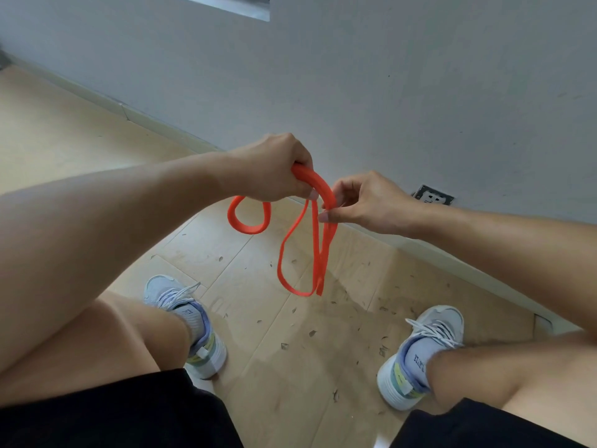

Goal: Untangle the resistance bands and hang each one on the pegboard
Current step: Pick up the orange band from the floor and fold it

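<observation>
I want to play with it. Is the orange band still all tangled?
Tangled: the orange band hangs in several loops between both hands.

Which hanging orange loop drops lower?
The long loop under the right hand; the small round loop under the left hand ends higher.

The left hand (274, 168) is curled into a fist, knuckles up, forearm reaching forward. The right hand (365, 202) sits just beside it, thumb and fingertips (324, 217) pinched together.

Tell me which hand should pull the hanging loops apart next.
Right, probably. The right hand pinches the orange band only with its fingertips, just above the long dangling loops. The left hand is fisted around the bunch, anchoring it.
</observation>
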`<action>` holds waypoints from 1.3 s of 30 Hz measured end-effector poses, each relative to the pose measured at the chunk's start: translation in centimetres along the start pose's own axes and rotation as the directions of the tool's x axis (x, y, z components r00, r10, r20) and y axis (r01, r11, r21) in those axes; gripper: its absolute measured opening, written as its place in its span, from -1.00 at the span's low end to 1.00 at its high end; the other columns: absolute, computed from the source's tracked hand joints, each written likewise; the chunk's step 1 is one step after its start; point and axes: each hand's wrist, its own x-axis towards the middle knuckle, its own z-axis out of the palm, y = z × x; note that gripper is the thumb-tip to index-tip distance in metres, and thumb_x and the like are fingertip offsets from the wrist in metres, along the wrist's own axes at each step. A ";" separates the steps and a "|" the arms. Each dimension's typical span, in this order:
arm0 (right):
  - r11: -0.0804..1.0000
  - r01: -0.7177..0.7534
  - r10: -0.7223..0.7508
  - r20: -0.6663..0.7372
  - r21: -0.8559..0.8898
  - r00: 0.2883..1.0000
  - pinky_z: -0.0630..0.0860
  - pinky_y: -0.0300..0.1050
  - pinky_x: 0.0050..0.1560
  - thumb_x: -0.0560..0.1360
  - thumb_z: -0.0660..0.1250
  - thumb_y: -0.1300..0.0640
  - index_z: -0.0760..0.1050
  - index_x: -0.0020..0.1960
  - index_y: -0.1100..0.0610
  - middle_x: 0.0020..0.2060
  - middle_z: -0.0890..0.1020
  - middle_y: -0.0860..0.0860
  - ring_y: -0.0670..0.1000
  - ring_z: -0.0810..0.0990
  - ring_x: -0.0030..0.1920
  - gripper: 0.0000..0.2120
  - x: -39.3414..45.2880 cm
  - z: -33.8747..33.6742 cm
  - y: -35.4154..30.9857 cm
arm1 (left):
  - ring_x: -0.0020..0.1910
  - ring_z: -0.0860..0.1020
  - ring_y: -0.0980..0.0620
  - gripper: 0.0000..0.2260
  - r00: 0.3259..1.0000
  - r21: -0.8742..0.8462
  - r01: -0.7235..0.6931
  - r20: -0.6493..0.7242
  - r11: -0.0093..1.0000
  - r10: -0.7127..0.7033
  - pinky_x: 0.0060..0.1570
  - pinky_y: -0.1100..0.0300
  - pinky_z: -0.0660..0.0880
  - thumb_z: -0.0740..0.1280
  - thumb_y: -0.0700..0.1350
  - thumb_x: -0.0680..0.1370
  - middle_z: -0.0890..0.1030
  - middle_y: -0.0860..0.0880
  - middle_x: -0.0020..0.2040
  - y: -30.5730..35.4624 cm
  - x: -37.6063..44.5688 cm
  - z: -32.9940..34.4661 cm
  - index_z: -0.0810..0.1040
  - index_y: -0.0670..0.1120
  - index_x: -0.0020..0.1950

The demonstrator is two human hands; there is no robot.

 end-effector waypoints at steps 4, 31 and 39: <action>1.000 -0.011 0.011 -0.002 -0.010 1.000 0.67 0.11 0.17 0.44 0.61 0.10 0.67 -0.02 0.11 -0.12 0.77 0.05 0.05 0.77 -0.06 -0.82 0.0 0.0 0.0 | -0.38 0.48 0.12 -0.77 1.000 -0.007 -0.013 0.014 1.000 0.014 -0.37 0.31 0.38 0.50 0.09 0.50 0.59 0.06 -0.27 0.2 0.0 0.1 0.67 -0.07 -0.02; 0.994 0.092 -0.091 0.022 -0.058 0.996 0.70 0.15 0.05 0.42 0.63 0.08 0.70 -0.05 0.11 -0.20 0.75 0.08 0.09 0.76 -0.15 -0.82 -0.5 0.2 -1.1 | -0.28 0.62 0.14 -0.68 0.965 -0.178 0.140 0.244 0.974 -0.094 -0.19 0.24 0.52 0.43 0.21 0.50 0.68 0.03 -0.24 0.5 -0.6 0.7 0.66 -0.05 -0.10; 0.995 0.044 -0.039 0.053 -0.094 0.998 0.69 0.03 0.07 0.39 0.64 0.07 0.72 -0.07 0.05 -0.18 0.77 -0.01 -0.03 0.76 -0.14 -0.82 -0.3 -0.1 -0.4 | -0.24 0.63 0.14 -0.77 0.967 -0.261 0.167 0.231 0.951 -0.107 -0.16 0.26 0.48 0.46 0.10 0.52 0.69 0.03 -0.23 0.2 -0.5 0.3 0.65 -0.06 -0.12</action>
